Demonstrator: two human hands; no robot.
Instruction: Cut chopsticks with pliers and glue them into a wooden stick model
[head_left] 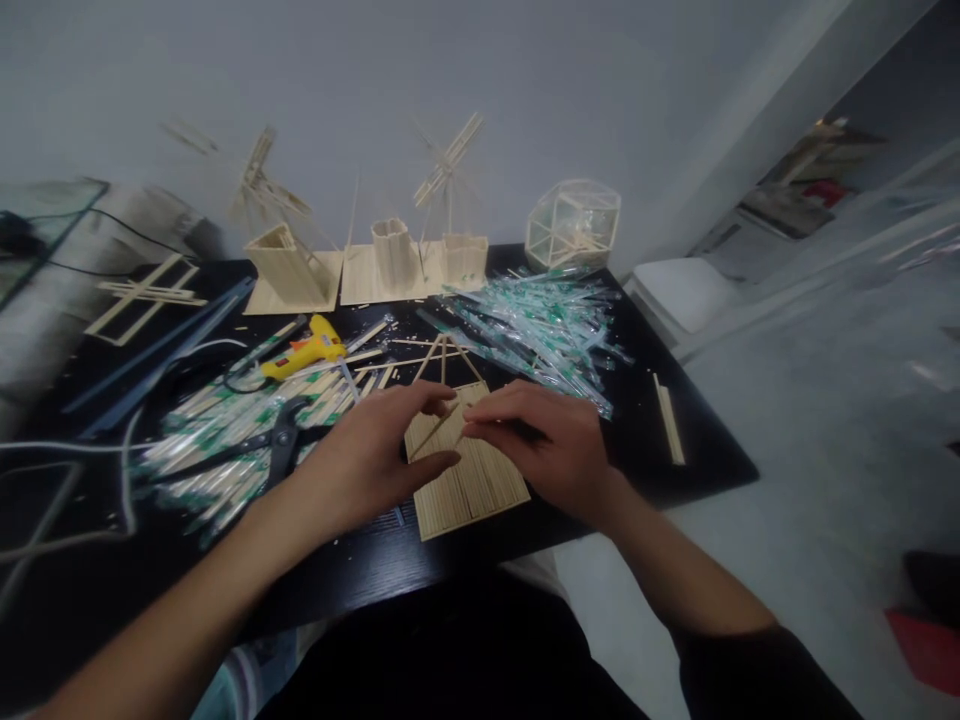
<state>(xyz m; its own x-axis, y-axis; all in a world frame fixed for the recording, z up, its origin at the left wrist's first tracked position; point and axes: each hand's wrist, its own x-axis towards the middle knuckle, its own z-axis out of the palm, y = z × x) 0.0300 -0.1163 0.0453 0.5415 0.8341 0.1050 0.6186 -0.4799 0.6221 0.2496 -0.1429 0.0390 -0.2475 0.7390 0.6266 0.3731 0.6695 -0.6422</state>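
Observation:
Over a flat board of wooden sticks [480,475] at the table's front, both hands work close together. My left hand [375,440] is open, its thumb and forefinger apart; a thin slanting stick [433,432] shows between them, and whether they touch it I cannot tell. My right hand [544,440] is closed in a pinch on a short wooden stick [460,428], mostly hidden by the fingertips. Behind the hands, a small frame of leaning sticks [443,350] rises at the board's far edge.
A yellow glue gun [306,350] and black-handled pliers [283,440] lie left among wrapped sticks [217,480]. Plastic wrappers [547,320] are heaped right. Stick windmill models [289,265] and a faceted stick frame [574,225] stand behind. Two sticks [669,425] lie near the right edge.

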